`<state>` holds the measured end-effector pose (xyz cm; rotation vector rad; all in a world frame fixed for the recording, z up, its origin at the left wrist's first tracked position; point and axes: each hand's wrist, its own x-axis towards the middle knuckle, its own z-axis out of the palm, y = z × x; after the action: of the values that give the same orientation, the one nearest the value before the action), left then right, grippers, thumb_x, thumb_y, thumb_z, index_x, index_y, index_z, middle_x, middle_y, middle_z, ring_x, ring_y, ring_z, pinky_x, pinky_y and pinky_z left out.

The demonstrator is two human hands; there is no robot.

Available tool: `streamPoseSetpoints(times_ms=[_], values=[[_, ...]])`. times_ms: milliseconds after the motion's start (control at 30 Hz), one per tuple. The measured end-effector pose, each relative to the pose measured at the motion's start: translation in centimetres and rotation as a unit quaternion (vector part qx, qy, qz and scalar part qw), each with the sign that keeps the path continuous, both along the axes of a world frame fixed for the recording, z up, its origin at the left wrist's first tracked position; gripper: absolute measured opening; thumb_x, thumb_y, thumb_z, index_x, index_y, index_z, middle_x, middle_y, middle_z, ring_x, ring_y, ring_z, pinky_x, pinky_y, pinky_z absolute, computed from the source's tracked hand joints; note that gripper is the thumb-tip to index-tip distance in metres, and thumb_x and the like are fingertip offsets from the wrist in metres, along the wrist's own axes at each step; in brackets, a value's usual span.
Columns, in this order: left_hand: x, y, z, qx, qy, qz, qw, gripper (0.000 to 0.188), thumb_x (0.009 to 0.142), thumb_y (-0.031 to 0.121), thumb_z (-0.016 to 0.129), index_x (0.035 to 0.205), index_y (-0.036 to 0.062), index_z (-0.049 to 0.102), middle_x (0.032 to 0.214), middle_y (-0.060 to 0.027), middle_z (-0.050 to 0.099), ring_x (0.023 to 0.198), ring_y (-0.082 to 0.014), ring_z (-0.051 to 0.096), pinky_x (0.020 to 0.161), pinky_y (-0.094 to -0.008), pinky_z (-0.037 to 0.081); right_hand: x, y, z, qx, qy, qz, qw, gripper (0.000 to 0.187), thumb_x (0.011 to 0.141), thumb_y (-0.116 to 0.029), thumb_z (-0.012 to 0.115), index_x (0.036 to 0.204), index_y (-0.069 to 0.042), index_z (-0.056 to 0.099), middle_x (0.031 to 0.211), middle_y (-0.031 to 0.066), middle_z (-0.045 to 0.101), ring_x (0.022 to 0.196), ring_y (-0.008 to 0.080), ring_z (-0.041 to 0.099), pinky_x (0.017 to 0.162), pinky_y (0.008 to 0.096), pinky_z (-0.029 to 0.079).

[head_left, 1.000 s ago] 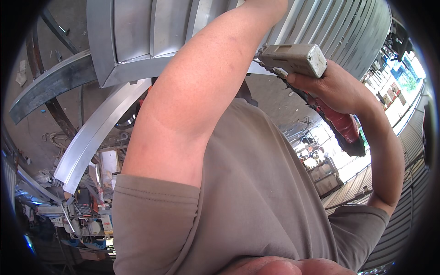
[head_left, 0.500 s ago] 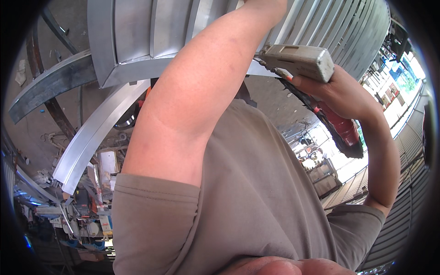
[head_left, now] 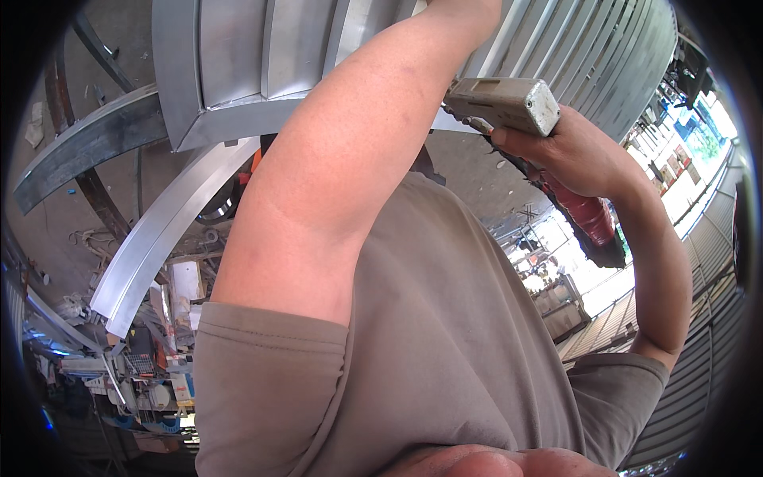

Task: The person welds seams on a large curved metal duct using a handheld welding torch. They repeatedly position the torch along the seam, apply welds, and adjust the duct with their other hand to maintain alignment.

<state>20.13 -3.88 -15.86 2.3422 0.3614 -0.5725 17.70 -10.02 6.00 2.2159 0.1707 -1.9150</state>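
A workshop with ribbed sheet-metal panels [head_left: 238, 71] overhead and curved steel strips [head_left: 159, 238] beside them. The right hand [head_left: 572, 151], arm bent and raised, is closed around a grey-bodied hand tool [head_left: 505, 103] just under the panels. The left arm reaches straight up; its hand is out of frame, grip unknowable.

Left arm [head_left: 350, 175] raised high, upper arm bare below a short grey-brown sleeve, forearm running to the top edge, hand out of view past it. Right arm [head_left: 660, 262] bent sharply at the elbow, forearm rising to a right hand [head_left: 572, 151] closed in a grip, knuckles outward, fingertips [head_left: 505, 137] curled under.
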Motion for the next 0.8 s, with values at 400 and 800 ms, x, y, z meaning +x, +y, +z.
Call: streamPoseSetpoints(times_ms=[400,800], values=[[0.1,-0.1,0.0,0.005,-0.003,-0.002,1.000,0.021,0.095,0.014,0.064,0.107,0.0146,0.082,0.110,-0.0073,0.079,0.103,-0.0224,0.076,0.075,-0.0354,0.061,-0.3,1.2,0.0,-0.002,0.000,0.009,1.000,0.044,0.101,-0.037,0.066,0.131,-0.005,0.066,0.091,0.0076,0.073,0.074,0.0154,0.068,0.071,0.0322,0.057],[-0.1,0.3,0.3,0.013,0.000,-0.028,1.000,0.021,0.096,0.015,0.064,0.108,0.0152,0.082,0.111,-0.0073,0.079,0.104,-0.0224,0.076,0.076,-0.0348,0.061,-0.3,1.2,0.0,-0.004,0.000,0.017,1.000,0.043,0.101,-0.036,0.067,0.131,-0.005,0.067,0.092,0.0089,0.073,0.075,0.0166,0.069,0.071,0.0333,0.058]])
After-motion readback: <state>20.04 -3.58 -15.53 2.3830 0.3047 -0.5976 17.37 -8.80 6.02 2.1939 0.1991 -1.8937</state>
